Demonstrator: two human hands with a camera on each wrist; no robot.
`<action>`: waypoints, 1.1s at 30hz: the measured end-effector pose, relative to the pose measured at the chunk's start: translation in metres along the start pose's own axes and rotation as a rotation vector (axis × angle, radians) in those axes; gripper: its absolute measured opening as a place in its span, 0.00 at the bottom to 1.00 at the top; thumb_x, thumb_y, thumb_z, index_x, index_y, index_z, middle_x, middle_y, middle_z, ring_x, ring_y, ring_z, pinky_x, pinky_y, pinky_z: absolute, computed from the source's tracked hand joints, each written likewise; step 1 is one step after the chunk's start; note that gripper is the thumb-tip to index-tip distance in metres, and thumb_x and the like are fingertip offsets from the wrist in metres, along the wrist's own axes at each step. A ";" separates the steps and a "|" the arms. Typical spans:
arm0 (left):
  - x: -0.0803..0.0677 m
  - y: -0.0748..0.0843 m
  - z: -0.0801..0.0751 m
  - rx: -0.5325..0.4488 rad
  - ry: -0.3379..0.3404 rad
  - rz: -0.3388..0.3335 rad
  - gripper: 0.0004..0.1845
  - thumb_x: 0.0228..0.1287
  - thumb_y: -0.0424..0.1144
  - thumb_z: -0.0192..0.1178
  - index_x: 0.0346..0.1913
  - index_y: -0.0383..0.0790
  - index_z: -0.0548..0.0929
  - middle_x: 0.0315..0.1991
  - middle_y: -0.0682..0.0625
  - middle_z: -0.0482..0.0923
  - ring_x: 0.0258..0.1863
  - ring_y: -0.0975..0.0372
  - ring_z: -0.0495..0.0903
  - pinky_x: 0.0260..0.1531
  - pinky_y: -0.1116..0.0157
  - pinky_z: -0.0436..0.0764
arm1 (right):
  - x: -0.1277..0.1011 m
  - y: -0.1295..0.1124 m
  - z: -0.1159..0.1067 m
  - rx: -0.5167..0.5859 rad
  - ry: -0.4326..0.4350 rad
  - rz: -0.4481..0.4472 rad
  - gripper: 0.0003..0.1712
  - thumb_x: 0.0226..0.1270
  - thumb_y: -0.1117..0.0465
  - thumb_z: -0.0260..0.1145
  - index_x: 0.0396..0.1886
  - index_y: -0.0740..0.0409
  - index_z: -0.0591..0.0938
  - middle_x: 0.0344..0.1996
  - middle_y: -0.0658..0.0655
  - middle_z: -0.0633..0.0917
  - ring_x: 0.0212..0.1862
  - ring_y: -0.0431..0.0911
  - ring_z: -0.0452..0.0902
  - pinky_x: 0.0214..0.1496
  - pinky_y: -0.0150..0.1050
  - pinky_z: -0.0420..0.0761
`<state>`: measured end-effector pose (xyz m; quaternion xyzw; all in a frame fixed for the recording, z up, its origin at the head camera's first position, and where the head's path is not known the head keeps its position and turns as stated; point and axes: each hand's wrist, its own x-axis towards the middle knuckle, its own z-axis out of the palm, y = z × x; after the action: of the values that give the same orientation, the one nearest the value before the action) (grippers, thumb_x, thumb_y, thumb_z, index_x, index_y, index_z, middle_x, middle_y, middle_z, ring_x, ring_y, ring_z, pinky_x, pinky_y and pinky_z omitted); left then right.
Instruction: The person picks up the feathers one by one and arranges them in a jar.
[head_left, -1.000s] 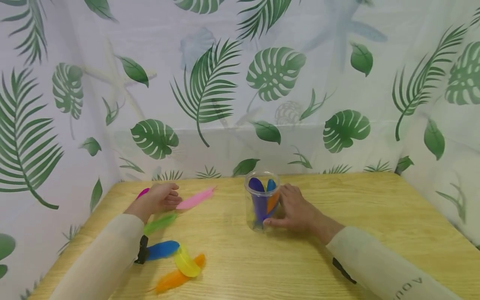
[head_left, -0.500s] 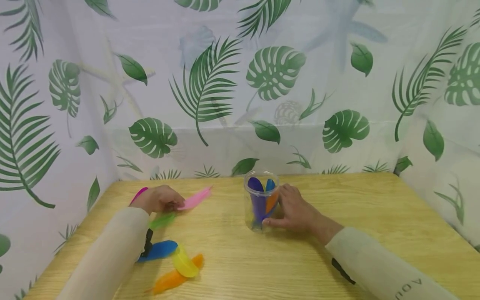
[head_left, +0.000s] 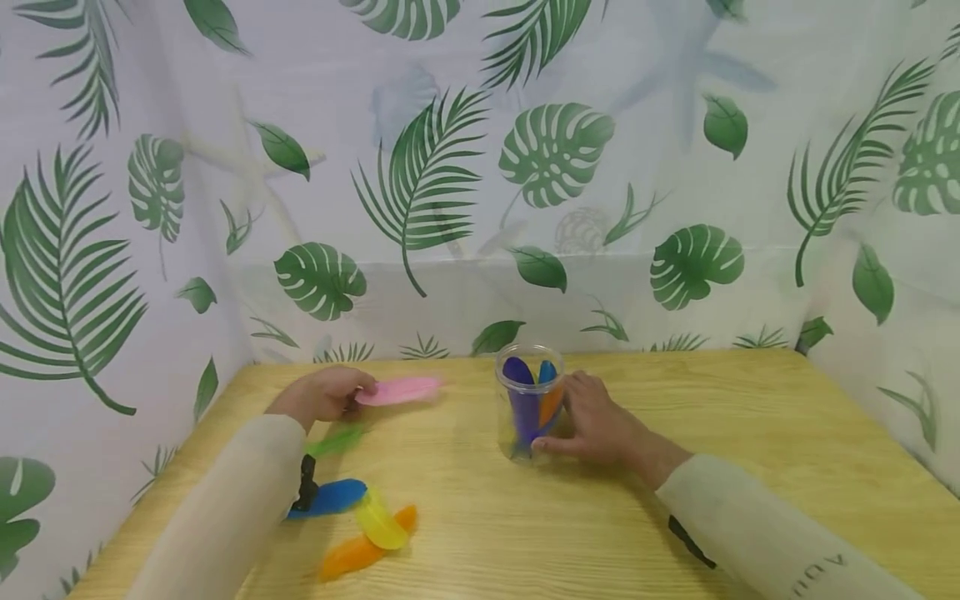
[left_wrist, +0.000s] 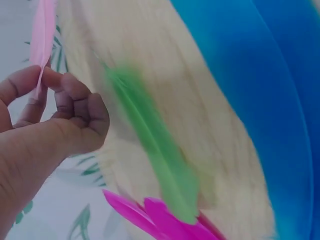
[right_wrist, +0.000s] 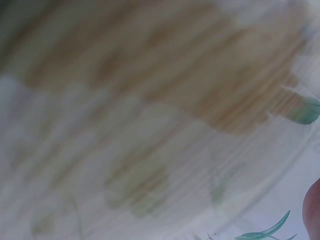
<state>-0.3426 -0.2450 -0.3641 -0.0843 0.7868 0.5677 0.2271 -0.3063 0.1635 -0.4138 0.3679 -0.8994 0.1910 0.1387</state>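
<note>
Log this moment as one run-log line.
left hand: pinches pink feather | right hand: holds clear jar | table: green feather loose

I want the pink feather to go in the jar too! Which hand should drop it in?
Probably the left hand: it already pinches the pink feather, while the right hand steadies the jar.

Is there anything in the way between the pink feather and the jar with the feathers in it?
Nothing visible. The left hand pinches the pink feather above the table, and only bare wood lies between it and the clear jar, whose top is open. The right hand holds the jar's far side, not the path.
</note>
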 end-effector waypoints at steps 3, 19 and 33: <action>-0.001 0.004 0.009 -0.024 -0.020 0.063 0.06 0.72 0.31 0.50 0.46 0.31 0.74 0.30 0.52 0.69 0.35 0.61 0.75 0.43 0.66 0.74 | -0.004 0.003 -0.001 -0.002 -0.002 -0.005 0.47 0.57 0.35 0.70 0.67 0.60 0.69 0.59 0.57 0.78 0.60 0.53 0.69 0.68 0.58 0.63; 0.001 0.020 0.026 -0.271 0.052 0.194 0.26 0.74 0.24 0.46 0.73 0.24 0.61 0.47 0.43 0.75 0.39 0.62 0.82 0.63 0.57 0.76 | -0.002 0.002 0.001 -0.036 -0.015 0.016 0.53 0.57 0.33 0.68 0.72 0.63 0.65 0.61 0.59 0.77 0.60 0.54 0.69 0.68 0.58 0.65; -0.003 0.022 0.032 -0.301 0.153 0.325 0.30 0.65 0.19 0.55 0.70 0.23 0.64 0.35 0.47 0.78 0.31 0.63 0.82 0.43 0.65 0.86 | -0.003 0.002 0.000 -0.041 -0.010 0.004 0.53 0.58 0.34 0.69 0.72 0.63 0.65 0.62 0.59 0.77 0.60 0.53 0.69 0.68 0.57 0.65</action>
<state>-0.3400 -0.2082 -0.3525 -0.0321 0.7115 0.6996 0.0572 -0.3057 0.1669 -0.4160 0.3642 -0.9046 0.1707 0.1412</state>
